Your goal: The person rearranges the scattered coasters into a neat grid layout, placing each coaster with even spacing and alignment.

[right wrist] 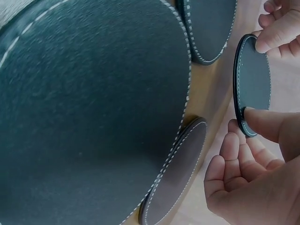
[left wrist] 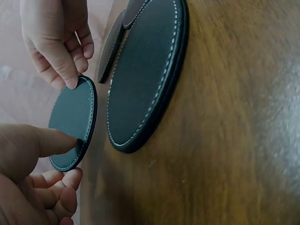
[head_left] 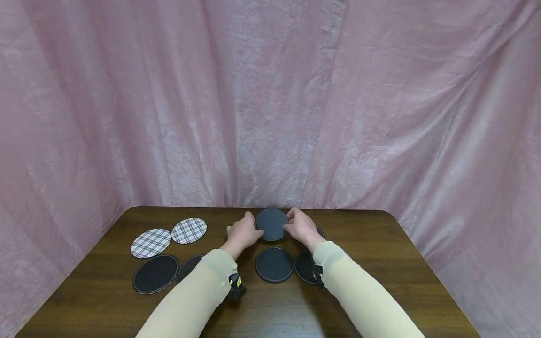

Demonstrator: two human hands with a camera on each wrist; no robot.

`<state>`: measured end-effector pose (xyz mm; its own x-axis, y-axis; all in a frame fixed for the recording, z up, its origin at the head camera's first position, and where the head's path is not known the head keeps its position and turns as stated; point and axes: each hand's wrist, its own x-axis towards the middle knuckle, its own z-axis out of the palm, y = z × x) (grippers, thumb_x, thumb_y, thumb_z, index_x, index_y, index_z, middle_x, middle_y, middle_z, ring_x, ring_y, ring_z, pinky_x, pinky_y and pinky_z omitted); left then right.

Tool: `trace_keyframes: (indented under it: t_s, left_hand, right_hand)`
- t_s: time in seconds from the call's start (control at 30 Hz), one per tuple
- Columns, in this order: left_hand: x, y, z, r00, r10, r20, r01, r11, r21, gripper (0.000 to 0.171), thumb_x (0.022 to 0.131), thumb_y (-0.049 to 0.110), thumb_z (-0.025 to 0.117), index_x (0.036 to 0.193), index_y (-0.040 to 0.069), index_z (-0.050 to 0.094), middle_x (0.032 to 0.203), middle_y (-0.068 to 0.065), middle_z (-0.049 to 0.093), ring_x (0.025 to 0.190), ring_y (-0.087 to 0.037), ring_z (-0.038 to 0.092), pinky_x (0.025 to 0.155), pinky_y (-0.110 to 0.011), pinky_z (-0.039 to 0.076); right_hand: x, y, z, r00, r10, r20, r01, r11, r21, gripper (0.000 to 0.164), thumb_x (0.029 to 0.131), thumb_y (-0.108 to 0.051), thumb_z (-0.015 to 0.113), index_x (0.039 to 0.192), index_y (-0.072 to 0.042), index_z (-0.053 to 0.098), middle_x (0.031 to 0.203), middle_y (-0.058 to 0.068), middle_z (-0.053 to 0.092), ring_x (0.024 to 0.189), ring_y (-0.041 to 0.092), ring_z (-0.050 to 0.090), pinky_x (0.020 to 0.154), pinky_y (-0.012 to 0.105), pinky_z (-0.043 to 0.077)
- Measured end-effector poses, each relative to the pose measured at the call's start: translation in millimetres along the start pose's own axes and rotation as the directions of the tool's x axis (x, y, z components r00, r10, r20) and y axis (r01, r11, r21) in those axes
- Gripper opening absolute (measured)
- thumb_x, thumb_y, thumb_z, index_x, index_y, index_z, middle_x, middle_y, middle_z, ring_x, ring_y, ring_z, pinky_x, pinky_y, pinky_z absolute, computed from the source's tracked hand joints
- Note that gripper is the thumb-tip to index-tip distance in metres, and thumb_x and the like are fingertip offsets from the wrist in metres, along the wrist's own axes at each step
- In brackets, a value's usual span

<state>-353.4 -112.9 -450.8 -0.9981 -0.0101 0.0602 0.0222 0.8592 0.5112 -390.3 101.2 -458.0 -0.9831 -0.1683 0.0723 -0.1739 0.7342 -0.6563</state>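
So both hands are on one dark coaster, right up near the far edge of the table. The left hand pinches one side, the right hand pinches the other, so neither is free. Both wrist views show the same grip on the held coaster: thumb on the stitched face, fingers round behind the rim. My guess is that's because it's thin and flat, so there's not much to hang on to except the edge, and two opposite pinches keep it from swinging. It's tilted with that face toward the wearer and looks lifted, though I can't swear the far rim isn't touching wood.

Straight in front of it, a bit nearer the person, lies the middle coaster, flat, with the right coaster just beside it. The back coaster is mostly hidden behind the right hand.

Over on the left, two plaid coasters sit practically rim to rim, with the black coaster and the half-hidden coaster on the near side. Looks like rough rows to me, probably so each one lies flat without overlapping.
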Motion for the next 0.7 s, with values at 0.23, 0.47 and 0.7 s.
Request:
trace_keyframes:
  t_s: [0.23,0.47,0.7]
  left_hand:
    - [0.1,-0.4,8.9,1.0,-0.009,0.012,0.009,1.0,-0.017,0.041,0.096,0.028,0.087,0.115,0.005,0.059,0.102,-0.01,0.073,0.106,-0.043,0.071,0.096,-0.06,0.041]
    - [-0.3,-1.0,13.6,1.0,-0.012,0.023,0.012,1.0,-0.009,0.044,0.095,0.028,0.089,0.117,0.004,0.06,0.103,-0.011,0.074,0.106,-0.043,0.072,0.098,-0.062,0.04]
    - [2.5,-0.8,14.8,0.999,-0.016,0.032,0.015,1.0,0.018,0.04,0.096,0.027,0.087,0.118,0.003,0.065,0.106,-0.012,0.076,0.108,-0.042,0.072,0.1,-0.063,0.041]
  right_hand:
    - [13.6,14.8,9.4,0.998,0.061,0.029,-0.06,0.998,-0.038,0.033,0.097,-0.022,0.087,0.122,-0.01,0.069,0.114,0.009,0.074,0.107,0.032,0.07,0.098,0.055,0.053]
    - [38.1,53.8,33.6,1.0,0.024,0.009,-0.023,0.993,-0.118,0.033,0.096,-0.027,0.088,0.12,-0.01,0.072,0.108,0.009,0.075,0.098,0.029,0.07,0.09,0.052,0.054]
    - [6.8,14.1,8.7,0.997,0.072,0.04,-0.068,0.993,-0.093,0.03,0.098,-0.018,0.085,0.123,-0.004,0.075,0.112,0.011,0.077,0.106,0.031,0.072,0.1,0.053,0.053]
